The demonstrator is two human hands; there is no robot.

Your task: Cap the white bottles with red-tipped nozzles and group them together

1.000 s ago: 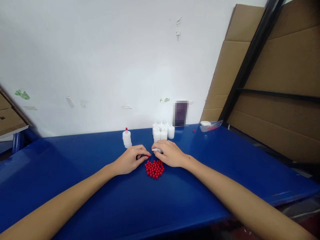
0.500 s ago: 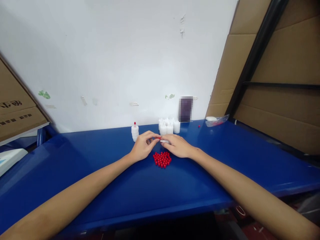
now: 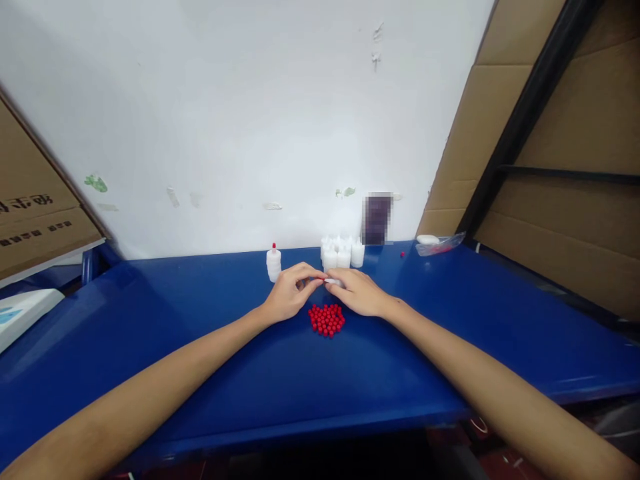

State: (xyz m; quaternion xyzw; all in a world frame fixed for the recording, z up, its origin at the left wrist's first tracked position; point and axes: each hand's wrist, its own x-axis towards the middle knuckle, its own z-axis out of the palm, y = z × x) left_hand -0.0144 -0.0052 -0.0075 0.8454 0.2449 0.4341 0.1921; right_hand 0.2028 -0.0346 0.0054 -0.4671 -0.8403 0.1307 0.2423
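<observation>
Left hand (image 3: 293,292) pinches a red cap (image 3: 322,279), right hand (image 3: 359,292) curls fingers (image 3: 343,273) round a white bottle (image 3: 335,282), judged light, squeezable, best gripped mid-body.

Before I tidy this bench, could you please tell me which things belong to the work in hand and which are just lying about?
Part of the work:
red cap, mostly hidden, in the left hand
white bottle in the right hand
pile of red caps
clustered white bottles
red-capped bottle

Seemingly just lying about:
plastic bag
small red piece near it
white object at left edge
</observation>
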